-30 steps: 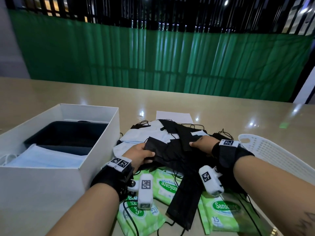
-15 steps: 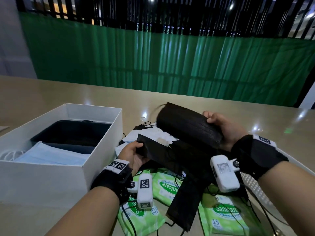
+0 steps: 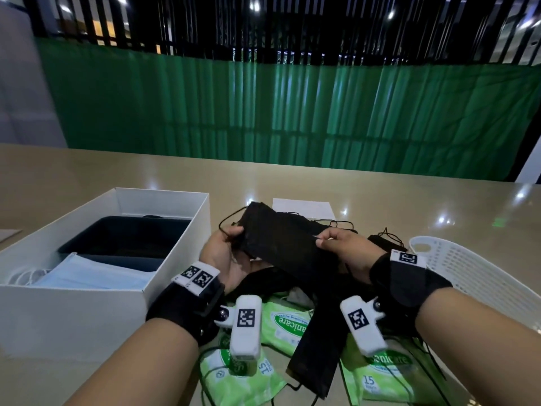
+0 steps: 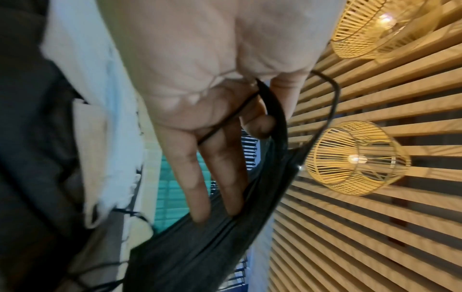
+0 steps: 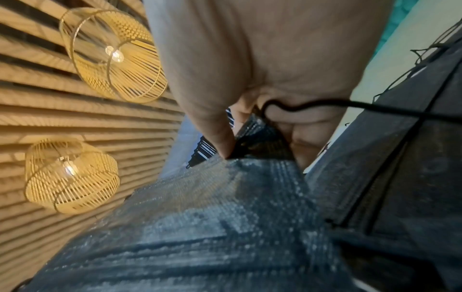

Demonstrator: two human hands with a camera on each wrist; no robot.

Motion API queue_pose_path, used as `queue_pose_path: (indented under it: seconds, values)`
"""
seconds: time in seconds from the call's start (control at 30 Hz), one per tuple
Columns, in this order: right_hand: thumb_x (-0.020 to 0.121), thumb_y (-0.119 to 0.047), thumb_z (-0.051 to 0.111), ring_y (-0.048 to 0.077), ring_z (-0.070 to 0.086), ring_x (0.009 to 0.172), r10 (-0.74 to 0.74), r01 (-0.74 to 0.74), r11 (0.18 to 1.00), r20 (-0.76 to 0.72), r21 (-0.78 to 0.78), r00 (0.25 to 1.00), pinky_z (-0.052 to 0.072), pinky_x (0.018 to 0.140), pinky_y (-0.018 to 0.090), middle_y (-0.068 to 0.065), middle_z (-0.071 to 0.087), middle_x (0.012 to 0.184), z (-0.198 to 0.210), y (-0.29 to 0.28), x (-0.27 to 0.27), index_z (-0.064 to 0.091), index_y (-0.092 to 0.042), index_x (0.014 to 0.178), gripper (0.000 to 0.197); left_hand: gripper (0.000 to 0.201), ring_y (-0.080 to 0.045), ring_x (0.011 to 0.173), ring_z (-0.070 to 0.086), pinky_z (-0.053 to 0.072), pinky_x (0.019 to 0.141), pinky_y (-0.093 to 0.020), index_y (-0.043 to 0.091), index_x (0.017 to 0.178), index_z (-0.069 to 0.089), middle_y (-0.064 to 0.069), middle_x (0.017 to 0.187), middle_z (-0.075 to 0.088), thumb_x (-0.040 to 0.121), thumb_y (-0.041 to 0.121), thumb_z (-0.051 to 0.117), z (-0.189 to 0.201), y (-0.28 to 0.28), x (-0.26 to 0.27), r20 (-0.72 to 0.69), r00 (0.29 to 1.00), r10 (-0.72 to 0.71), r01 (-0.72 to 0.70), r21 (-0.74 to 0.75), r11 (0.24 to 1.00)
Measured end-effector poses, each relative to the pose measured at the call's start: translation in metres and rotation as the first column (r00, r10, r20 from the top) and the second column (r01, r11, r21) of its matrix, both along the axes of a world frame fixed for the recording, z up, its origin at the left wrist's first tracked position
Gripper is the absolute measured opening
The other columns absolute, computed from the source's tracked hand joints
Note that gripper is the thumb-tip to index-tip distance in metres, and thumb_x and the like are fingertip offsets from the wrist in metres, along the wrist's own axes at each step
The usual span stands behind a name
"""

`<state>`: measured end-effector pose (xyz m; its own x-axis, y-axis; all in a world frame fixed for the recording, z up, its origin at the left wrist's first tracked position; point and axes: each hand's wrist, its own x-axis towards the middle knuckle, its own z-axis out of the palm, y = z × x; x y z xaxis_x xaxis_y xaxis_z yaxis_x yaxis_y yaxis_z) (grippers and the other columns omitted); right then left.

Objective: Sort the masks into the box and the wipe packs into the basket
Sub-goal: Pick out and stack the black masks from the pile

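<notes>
where fingers (image 3: 323, 238) pinch: black mask (image 3: 281, 241)

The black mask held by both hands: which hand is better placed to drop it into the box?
Left, probably. The left hand grips the black mask beside the box; the right hand is farther away.

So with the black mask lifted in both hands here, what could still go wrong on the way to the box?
Ear loops: the black mask, held by the left hand and right hand, trails a loop that might snag.

Other black masks lie tangled just below; one could be dragged along.

The wipe packs beneath could shift.
</notes>
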<state>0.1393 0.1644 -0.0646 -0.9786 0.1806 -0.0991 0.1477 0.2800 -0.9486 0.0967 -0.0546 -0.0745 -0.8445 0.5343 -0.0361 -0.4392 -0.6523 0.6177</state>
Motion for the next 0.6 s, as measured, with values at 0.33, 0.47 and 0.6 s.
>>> queue_pose_path:
  seconds: [0.33,0.47,0.6]
  values:
    - [0.099,-0.020,0.043,0.016,0.057,0.074,0.089,-0.073,0.897,0.016,-0.436,0.996,0.056,0.062,0.036,0.000,0.058,0.076,0.022,0.002,0.021,0.048,-0.019,0.077,0.023,0.031,-0.019,0.047,0.057,0.050,0.073,-0.054,0.006,0.072,0.054,-0.008,0.057,0.060,0.088,0.014,0.028,0.038,0.020,0.022,-0.169,0.985,0.044,-0.048,-0.022,0.999]
    - [0.096,-0.014,0.050,0.016,0.049,0.060,-0.067,0.047,0.947,-0.053,-0.316,0.996,0.040,0.057,0.029,0.004,0.051,0.068,0.016,0.018,0.025,0.043,-0.017,0.070,0.027,0.043,-0.028,0.077,0.062,0.049,0.081,-0.053,0.010,0.076,0.063,-0.012,0.080,0.067,0.095,0.029,0.029,0.023,0.021,0.017,-0.158,0.986,0.049,-0.066,-0.107,0.992]
    - [0.082,-0.021,0.070,0.022,0.045,0.065,-0.117,0.114,0.990,-0.042,-0.079,0.992,0.033,0.057,0.030,0.009,0.050,0.070,0.005,0.037,0.031,0.047,-0.017,0.068,0.027,0.069,-0.035,0.100,0.063,0.045,0.092,-0.055,0.014,0.098,0.060,-0.017,0.105,0.068,0.087,0.071,0.024,0.007,0.019,0.006,-0.051,0.996,-0.070,0.056,-0.240,0.969]
